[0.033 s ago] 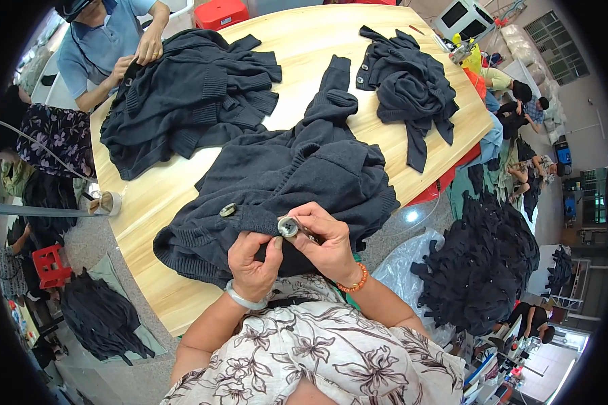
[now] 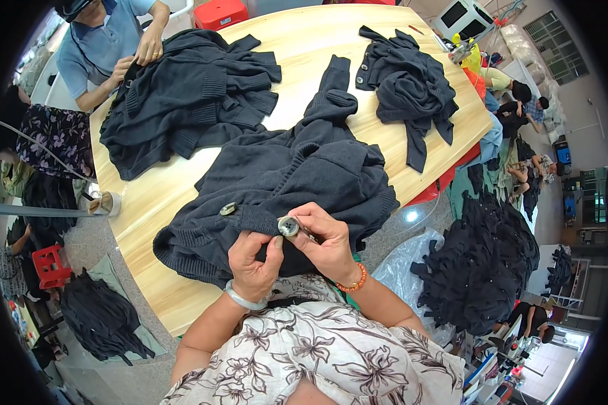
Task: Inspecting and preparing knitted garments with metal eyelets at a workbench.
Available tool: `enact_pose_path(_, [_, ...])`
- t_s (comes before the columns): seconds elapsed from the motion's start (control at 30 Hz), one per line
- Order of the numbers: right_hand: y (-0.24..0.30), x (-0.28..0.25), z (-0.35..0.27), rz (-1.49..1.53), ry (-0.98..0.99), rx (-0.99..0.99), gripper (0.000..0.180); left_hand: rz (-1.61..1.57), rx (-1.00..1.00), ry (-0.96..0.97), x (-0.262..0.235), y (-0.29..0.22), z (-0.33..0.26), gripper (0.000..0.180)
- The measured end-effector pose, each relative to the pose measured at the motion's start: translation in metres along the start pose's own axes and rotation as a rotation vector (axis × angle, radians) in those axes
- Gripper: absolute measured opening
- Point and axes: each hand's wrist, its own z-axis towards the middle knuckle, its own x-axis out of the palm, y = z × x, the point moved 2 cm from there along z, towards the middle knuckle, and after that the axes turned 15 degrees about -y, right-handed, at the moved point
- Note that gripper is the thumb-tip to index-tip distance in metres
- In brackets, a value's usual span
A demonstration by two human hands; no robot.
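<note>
A dark knitted cardigan lies bunched on the table in front of me, its ribbed front edge drawn up to my hands. My left hand is closed in a pinch on that edge, thumb tip beside a round grey-brown button. From the other side, my right hand holds the same button between thumb and fingers. Whatever else lies under the right fingers is hidden. A second button sits on the cardigan, to the left and slightly farther away.
Across the pale wooden table, a person works on another dark garment. One more rolled cardigan lies far right. A small container stands at the left edge. Dark garments are heaped to the right beside clear plastic.
</note>
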Motion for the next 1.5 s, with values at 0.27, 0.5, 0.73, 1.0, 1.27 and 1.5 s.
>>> enact_pose_path(0.27, [0.007, -0.001, 0.004, 0.016, 0.016, 0.082, 0.016, 0.207, 0.520, -0.081, -0.005, -0.008, 0.012, 0.043])
enact_pose_path(0.5, [0.010, -0.004, 0.005, -0.061, 0.082, 0.042, 0.018, 0.223, 0.524, 0.131, -0.007, 0.006, 0.025, 0.049])
enact_pose_path(0.73, [0.018, -0.004, 0.007, -0.132, 0.011, -0.038, 0.019, 0.208, 0.502, 0.148, -0.003, -0.001, 0.028, 0.051])
enact_pose_path(1.0, [0.003, -0.009, 0.008, -0.062, 0.085, 0.149, 0.014, 0.074, 0.285, 0.303, -0.004, 0.010, 0.029, 0.036])
enact_pose_path(1.27, [0.010, -0.005, 0.007, -0.398, -0.010, -0.312, 0.024, 0.130, 0.286, 0.213, 0.003, 0.012, 0.022, 0.031])
enact_pose_path(1.5, [0.018, 0.000, 0.006, -0.599, -0.070, -0.568, 0.026, 0.104, 0.165, 0.139, 0.010, 0.015, 0.014, 0.028])
